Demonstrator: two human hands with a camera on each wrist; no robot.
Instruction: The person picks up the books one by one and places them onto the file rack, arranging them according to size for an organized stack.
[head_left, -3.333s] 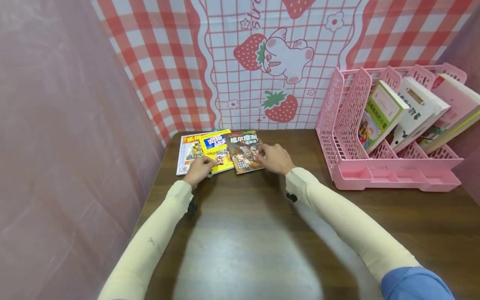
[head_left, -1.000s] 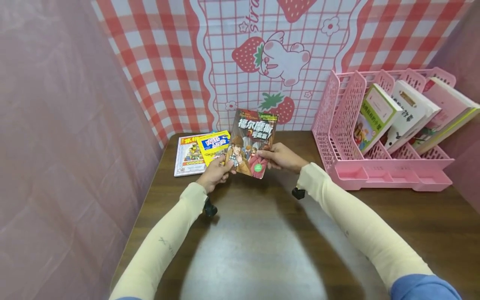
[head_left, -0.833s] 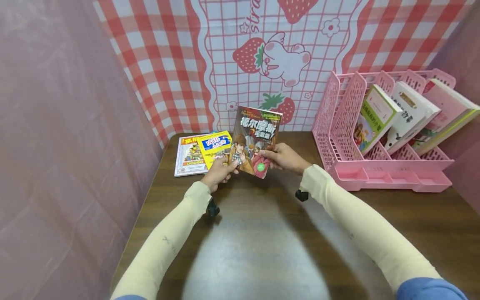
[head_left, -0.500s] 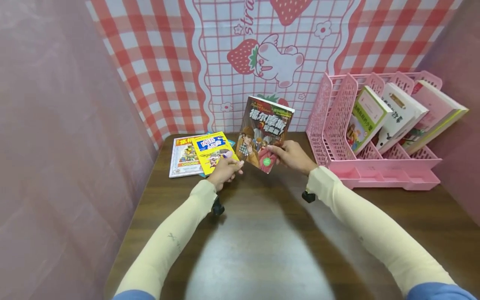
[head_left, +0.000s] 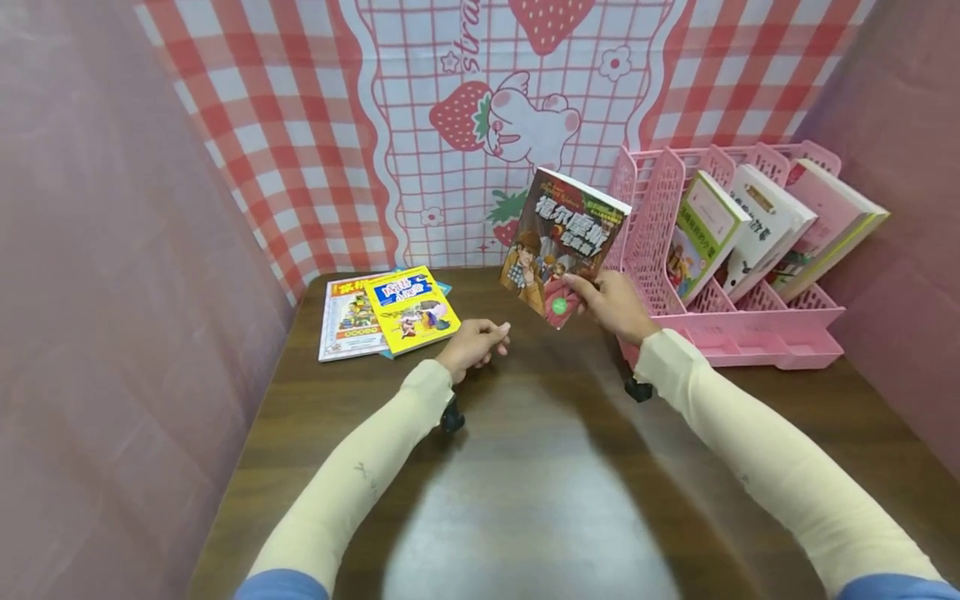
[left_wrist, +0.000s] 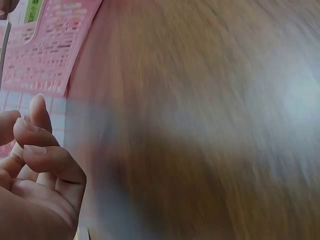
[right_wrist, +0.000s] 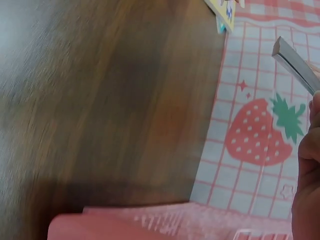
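Now, table: we see its dark wood top (head_left: 525,467) under both of our arms, and we place everything else by it.
Backdrop: a strawberry-print cloth (head_left: 480,125) hangs behind the table's far edge.
Rack: a pink file rack (head_left: 757,342) stands on the table's far right corner, with three books (head_left: 750,229) leaning in its slots.
Flat books: a yellow book (head_left: 410,308) lies on top of a white-edged one (head_left: 341,321) at the table's far left corner.
Held book: our detective book (head_left: 562,246) is lifted off the table, tilted, just left of the rack.
Right hand: it (head_left: 615,304) pinches the book's lower corner.
Left hand: it (head_left: 472,343) hangs low over the table beside the yellow book, fingers loosely curled, holding nothing.
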